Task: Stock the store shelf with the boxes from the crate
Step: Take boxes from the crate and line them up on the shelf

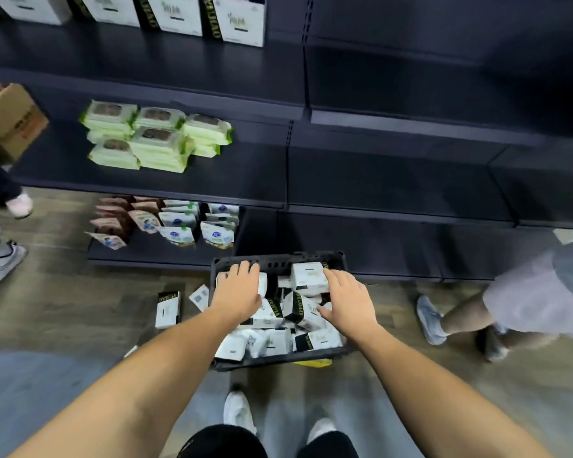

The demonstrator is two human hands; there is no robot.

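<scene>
Boxes (278,338) heaped loose in crate (278,259) on floor (80,309) before shelf (394,180). Left hand (237,289) palm-down over one box (263,285), grip unconfirmed; right hand (348,302) fingers straight against raised box (308,277), likely selecting pickup.

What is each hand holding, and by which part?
The left hand lies over a white box at the crate's far left, fingers over its far edge; a grip cannot be told. The right hand touches the upper box's right side, fingers straight.

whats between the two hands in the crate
Loose white and black boxes piled in the crate, between left hand and right hand; head view.
</scene>
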